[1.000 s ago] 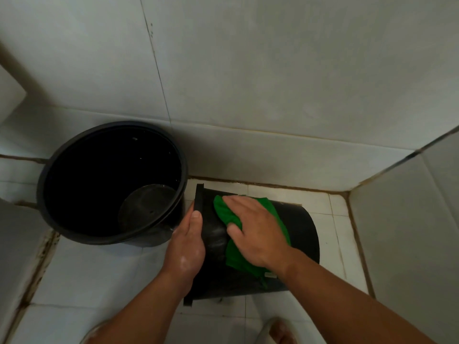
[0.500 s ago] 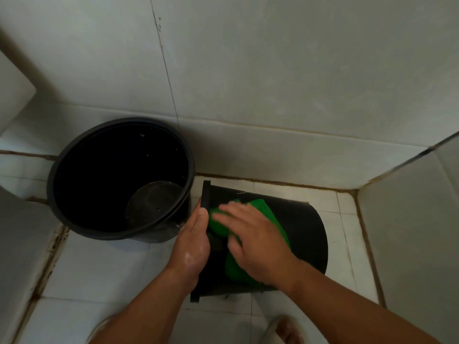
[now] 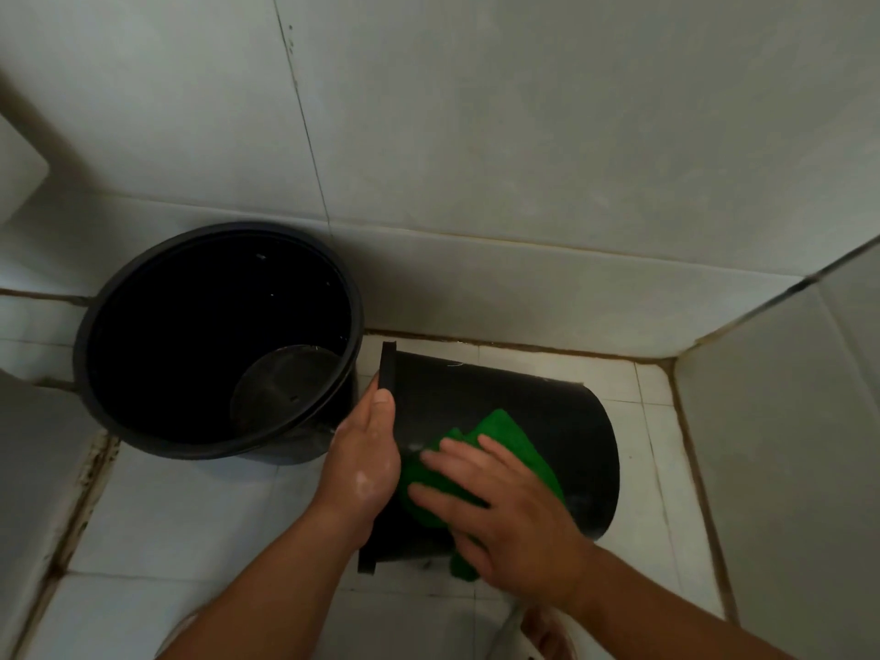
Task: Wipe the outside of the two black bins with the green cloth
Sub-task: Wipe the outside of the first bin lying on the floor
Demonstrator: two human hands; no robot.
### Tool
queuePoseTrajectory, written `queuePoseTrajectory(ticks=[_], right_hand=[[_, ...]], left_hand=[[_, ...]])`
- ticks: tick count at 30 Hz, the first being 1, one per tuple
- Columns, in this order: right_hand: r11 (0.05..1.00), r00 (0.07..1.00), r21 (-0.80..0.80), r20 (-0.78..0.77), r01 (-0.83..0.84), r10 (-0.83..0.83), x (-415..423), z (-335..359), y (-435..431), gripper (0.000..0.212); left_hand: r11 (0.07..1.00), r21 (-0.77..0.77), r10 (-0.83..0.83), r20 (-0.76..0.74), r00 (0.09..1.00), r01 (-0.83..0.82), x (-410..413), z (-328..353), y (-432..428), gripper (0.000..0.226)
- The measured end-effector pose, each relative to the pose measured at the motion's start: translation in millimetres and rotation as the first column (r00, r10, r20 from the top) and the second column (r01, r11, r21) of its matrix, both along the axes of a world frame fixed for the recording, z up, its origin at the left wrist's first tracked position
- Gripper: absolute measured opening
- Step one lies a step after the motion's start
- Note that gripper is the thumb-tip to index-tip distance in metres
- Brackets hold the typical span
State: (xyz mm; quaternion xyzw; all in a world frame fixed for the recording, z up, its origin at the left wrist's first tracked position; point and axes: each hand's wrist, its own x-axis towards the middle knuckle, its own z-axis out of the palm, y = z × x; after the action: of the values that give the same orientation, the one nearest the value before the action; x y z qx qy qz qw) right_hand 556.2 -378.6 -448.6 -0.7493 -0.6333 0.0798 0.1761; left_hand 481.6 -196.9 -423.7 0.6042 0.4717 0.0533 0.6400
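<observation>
1. Presently the right hand [image 3: 505,512] lies flat, fingers spread and straight, pressing the green cloth [image 3: 516,433] onto the upturned side of the smaller black bin [image 3: 552,397], which lies on its side on the tiled floor [image 3: 157,516].
2. The left hand [image 3: 366,462] holds that bin by its rim, thumb along the rim's outer edge; its fingers are hidden on the mouth side.
3. Step in hand, as I judge it: wiping the first bin's outer wall. The larger black bin [image 3: 114,297] stands upright just beside the left hand, not yet under the cloth.
4. The next move likely calls for rolling the lying bin to bring up its floor-side face, with the rim hand steadying it.
5. Room is tight: the back wall [image 3: 524,159] is close behind, the side wall [image 3: 785,421] faces the bin's base, and the larger bin crowds the rim. Open tiles lie near-left; a foot [image 3: 547,633] sits close below the cloth.
</observation>
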Motion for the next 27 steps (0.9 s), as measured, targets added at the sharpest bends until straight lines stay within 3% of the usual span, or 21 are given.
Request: queuePoseTrajectory(ticks=[3,6,9,11,16,19,22,25,27], right_hand=[[0.940,0.938,0.003,-0.061,0.342,-0.341,24.6,-3.4,-24.6,0.062],[0.737,0.727,-0.044,-0.134,0.675,-0.673,50.5,-2.5,-44.0,0.057],[0.567,0.557,-0.018,-0.167,0.823,-0.814,49.5,2.0,-25.7,0.054],[0.554,0.547,-0.003,-0.152,0.833,-0.823,33.2,4.9,-0.1,0.053],[0.835,0.837,0.061,-0.061,0.547,-0.544,-22.3,5.3,57.6,0.051],[0.896,0.905,0.126,-0.068,0.425,-0.420,-25.9,4.2,64.3,0.048],[0.858,0.860,0.075,-0.089,0.508,-0.502,-5.8,5.1,49.8,0.047],[0.674,0.672,0.022,-0.116,0.738,-0.732,25.1,0.0,17.8,0.050],[0.564,0.562,0.025,-0.128,0.825,-0.817,47.5,-4.0,-10.6,0.045]], left_hand=[[0.998,0.049,-0.035,-0.005,0.999,0.035,-0.7,2.8,0.4,0.049],[0.996,0.058,-0.062,-0.016,0.998,0.063,-0.3,1.5,-1.0,0.057],[0.995,0.064,-0.069,-0.030,0.997,0.071,-0.6,-4.2,-3.5,0.069],[0.995,0.074,-0.065,-0.035,0.997,0.068,-1.1,-1.3,-5.0,0.073],[0.994,0.104,-0.041,-0.042,0.998,0.045,-3.0,0.1,-8.9,0.058],[0.993,0.115,-0.013,-0.033,0.999,0.017,-4.0,-1.5,-8.0,0.056],[0.991,0.131,0.003,-0.015,1.000,-0.002,-1.7,3.2,-5.8,0.041],[0.994,0.113,-0.007,0.001,1.000,0.007,0.6,8.7,-5.5,0.032],[0.993,0.116,-0.016,-0.004,1.000,0.017,0.4,6.7,-6.0,0.040]])
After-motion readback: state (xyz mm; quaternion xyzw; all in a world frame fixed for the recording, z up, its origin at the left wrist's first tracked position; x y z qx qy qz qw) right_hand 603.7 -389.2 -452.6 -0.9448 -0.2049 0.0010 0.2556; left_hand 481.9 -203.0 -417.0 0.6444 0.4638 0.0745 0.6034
